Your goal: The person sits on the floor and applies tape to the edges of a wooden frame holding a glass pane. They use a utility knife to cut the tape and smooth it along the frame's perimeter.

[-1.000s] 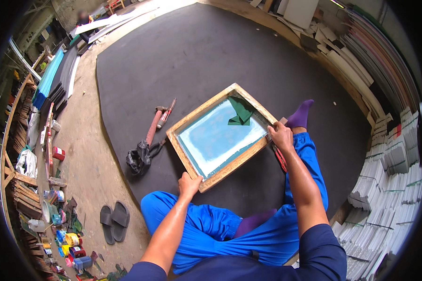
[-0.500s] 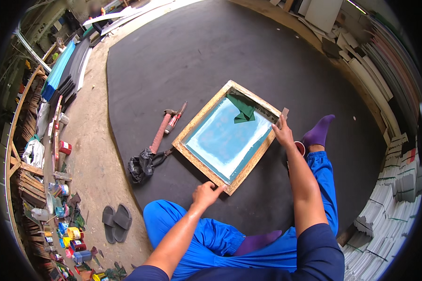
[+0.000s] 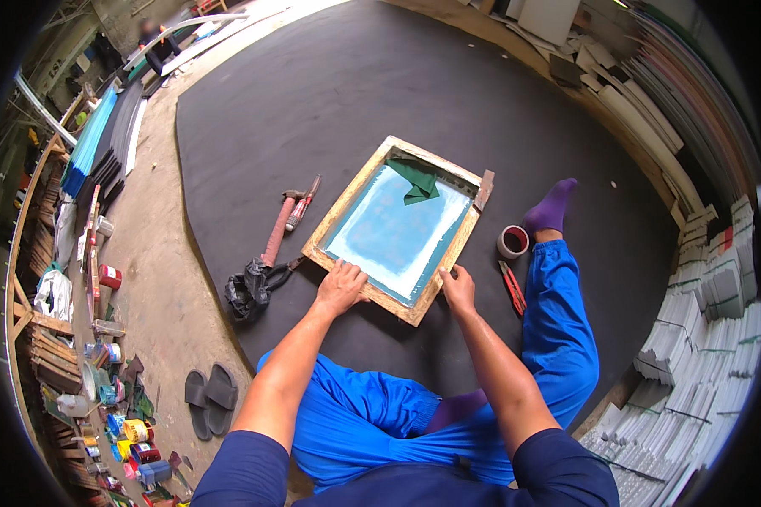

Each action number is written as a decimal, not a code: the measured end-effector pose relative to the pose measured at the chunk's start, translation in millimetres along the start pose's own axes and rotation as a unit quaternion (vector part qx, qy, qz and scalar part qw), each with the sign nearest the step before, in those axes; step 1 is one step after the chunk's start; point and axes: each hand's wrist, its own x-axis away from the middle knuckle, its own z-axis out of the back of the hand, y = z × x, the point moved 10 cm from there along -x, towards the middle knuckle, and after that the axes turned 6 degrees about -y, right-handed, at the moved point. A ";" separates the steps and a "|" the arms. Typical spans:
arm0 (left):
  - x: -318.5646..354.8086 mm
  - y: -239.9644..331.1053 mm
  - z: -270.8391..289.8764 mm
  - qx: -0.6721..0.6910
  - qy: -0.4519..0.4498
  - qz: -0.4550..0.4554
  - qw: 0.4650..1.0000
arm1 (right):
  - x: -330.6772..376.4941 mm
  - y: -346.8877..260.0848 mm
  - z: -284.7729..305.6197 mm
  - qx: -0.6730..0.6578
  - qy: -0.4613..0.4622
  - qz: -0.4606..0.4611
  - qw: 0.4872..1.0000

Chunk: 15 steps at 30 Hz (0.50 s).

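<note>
A wooden screen-printing frame (image 3: 343, 199) with pale blue mesh (image 3: 391, 232) lies tilted in front of me on a dark mat. My left hand (image 3: 341, 287) grips its near left rail, fingers over the top of the wood. On the near right rail, my right hand (image 3: 458, 290) pinches the edge between thumb and fingers. Folded green cloth (image 3: 418, 179) rests inside at the far end. A small brown wooden piece (image 3: 484, 191) sits at the far right corner.
Left of the frame lie a red-handled hammer (image 3: 277, 232), a screwdriver (image 3: 303, 205) and a crumpled black bag (image 3: 249, 290). A dark-red-filled cup (image 3: 512, 242) and red tool (image 3: 511, 287) lie right. Paint cans (image 3: 139, 431), sandals (image 3: 210, 400), bundled sheets (image 3: 693, 363) and a person (image 3: 158, 49) surround the mat.
My right hand has moved from the far right corner down to the near right rail. My left hand has shifted left along the near rail. The cup and red tool are now uncovered.
</note>
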 end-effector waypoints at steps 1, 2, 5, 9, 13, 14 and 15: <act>-1.0 7.5 7.5 -0.004 0.015 0.002 1.000 | -1.7 -6.7 11.0 0.029 0.004 0.015 0.999; -2.7 22.5 16.2 -0.002 0.027 0.001 1.000 | -0.6 -16.1 28.0 0.070 0.029 0.084 0.994; -2.9 60.9 28.1 -0.001 0.043 0.017 0.999 | -10.0 -2.9 53.7 0.015 -0.049 0.038 0.998; 16.9 93.1 -1.6 0.045 0.022 0.080 0.996 | 18.7 20.0 47.8 -0.163 -0.172 -0.076 0.969; 22.8 99.0 -1.3 0.058 0.033 0.132 0.989 | 54.1 35.8 50.4 -0.091 -0.211 -0.129 0.965; 22.2 95.8 -1.1 0.069 0.034 0.140 0.987 | 63.9 31.9 47.0 -0.094 -0.213 -0.120 0.965; 23.9 96.2 -3.7 0.081 0.022 0.145 0.986 | 73.9 30.7 45.0 -0.098 -0.216 -0.110 0.965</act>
